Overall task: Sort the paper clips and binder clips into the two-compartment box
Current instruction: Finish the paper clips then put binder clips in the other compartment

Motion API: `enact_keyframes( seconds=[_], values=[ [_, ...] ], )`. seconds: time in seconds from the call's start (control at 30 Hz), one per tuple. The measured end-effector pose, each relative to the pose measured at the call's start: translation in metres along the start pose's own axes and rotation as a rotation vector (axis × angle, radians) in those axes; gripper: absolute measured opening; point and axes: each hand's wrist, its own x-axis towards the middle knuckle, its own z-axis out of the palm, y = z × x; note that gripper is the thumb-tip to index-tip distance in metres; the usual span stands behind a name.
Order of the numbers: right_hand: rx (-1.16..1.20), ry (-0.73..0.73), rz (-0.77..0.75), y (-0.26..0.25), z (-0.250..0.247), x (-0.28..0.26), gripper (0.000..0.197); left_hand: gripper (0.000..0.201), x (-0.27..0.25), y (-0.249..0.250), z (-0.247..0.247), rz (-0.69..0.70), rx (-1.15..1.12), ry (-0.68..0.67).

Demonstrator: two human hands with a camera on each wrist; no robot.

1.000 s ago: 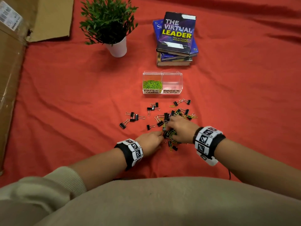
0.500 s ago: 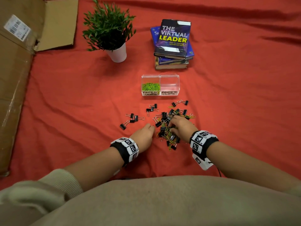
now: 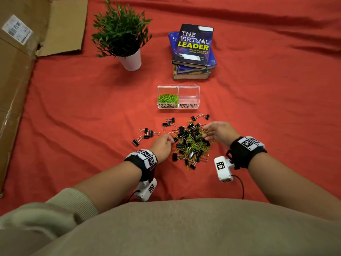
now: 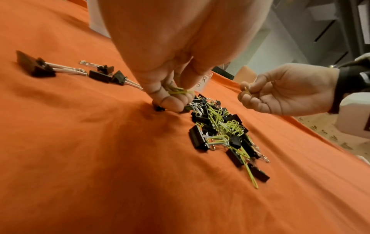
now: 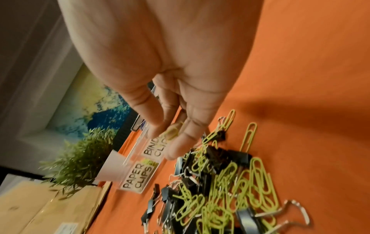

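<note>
A mixed pile of green paper clips [image 3: 197, 145] and black binder clips [image 3: 181, 129] lies on the red cloth. Behind it stands the clear two-compartment box [image 3: 188, 89]; its left side, labelled PAPER CLIPS, holds green clips, and its right side, labelled BINDER CLIPS, looks bare. My left hand [image 3: 163, 144] is down at the pile's left edge, pinching green paper clips [image 4: 178, 91] between thumb and fingers. My right hand [image 3: 216, 131] hovers over the pile's right side, lifted off the cloth, pinching a green paper clip [image 5: 173, 130] [image 4: 247, 91].
More binder clips [image 3: 145, 134] lie scattered left of the pile. A potted plant [image 3: 123, 37] and a stack of books [image 3: 193, 52] stand behind the box. A cardboard box [image 3: 16, 71] runs along the left edge.
My right hand has lifted off the pile and moved right and up with a paper clip. My left hand stayed at the pile's left edge.
</note>
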Motion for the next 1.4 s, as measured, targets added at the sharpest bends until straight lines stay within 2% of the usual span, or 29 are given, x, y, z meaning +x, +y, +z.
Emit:
enact_keyframes(
  seconds=[0.07, 0.2, 0.3, 0.37, 0.43, 0.53, 0.67, 0.77, 0.87, 0.93, 1.07, 1.2, 1.3, 1.4],
  values=[
    [-0.038, -0.003, 0.01, 0.003, -0.004, -0.001, 0.024, 0.021, 0.0, 0.002, 0.002, 0.043, 0.075, -0.021],
    [-0.587, -0.054, -0.117, 0.017, 0.003, -0.004, 0.005, 0.017, -0.004, -0.002, 0.007, 0.23, 0.411, -0.085],
    [-0.914, -0.057, -0.249, 0.028, 0.019, -0.007, 0.008, 0.025, -0.005, -0.01, 0.009, 0.353, 0.635, -0.147],
    [-1.11, -0.064, -0.292, 0.033, 0.028, -0.007, 0.022, 0.026, -0.007, -0.012, 0.01, 0.364, 0.663, -0.142],
    [-1.204, -0.069, -0.291, 0.036, 0.036, -0.007, 0.035, 0.024, -0.009, -0.013, 0.009, 0.374, 0.658, -0.123],
    [-1.218, -0.049, -0.29, 0.04, 0.043, -0.007, 0.033, 0.022, -0.012, -0.015, 0.002, 0.351, 0.653, -0.126],
    [-1.136, -0.026, -0.271, 0.038, 0.046, -0.005, 0.019, 0.017, -0.013, -0.022, -0.009, 0.297, 0.631, -0.133],
    [-1.087, -0.056, -0.168, 0.029, 0.043, -0.005, 0.012, 0.017, -0.014, -0.024, -0.011, 0.268, 0.607, -0.088],
    [-0.893, 0.009, -0.188, 0.03, 0.035, -0.007, 0.007, 0.019, -0.013, -0.018, -0.002, 0.275, 0.609, -0.029],
    [-0.754, 0.016, -0.165, 0.03, 0.028, -0.009, 0.008, 0.023, -0.011, -0.013, 0.005, 0.286, 0.619, -0.018],
    [-0.376, -0.07, -0.056, 0.016, 0.016, -0.012, 0.011, 0.031, -0.006, -0.009, 0.016, 0.283, 0.655, -0.03],
    [-0.011, -0.128, 0.045, 0.008, 0.012, -0.015, 0.025, 0.029, -0.003, -0.008, 0.019, 0.29, 0.699, -0.03],
    [0.141, -0.158, 0.069, 0.006, 0.016, -0.018, 0.031, 0.025, -0.003, -0.003, 0.02, 0.282, 0.733, -0.038],
    [0.223, -0.193, 0.078, 0.007, 0.018, -0.018, 0.028, 0.026, -0.003, 0.001, 0.022, 0.248, 0.749, -0.038]
  ],
)
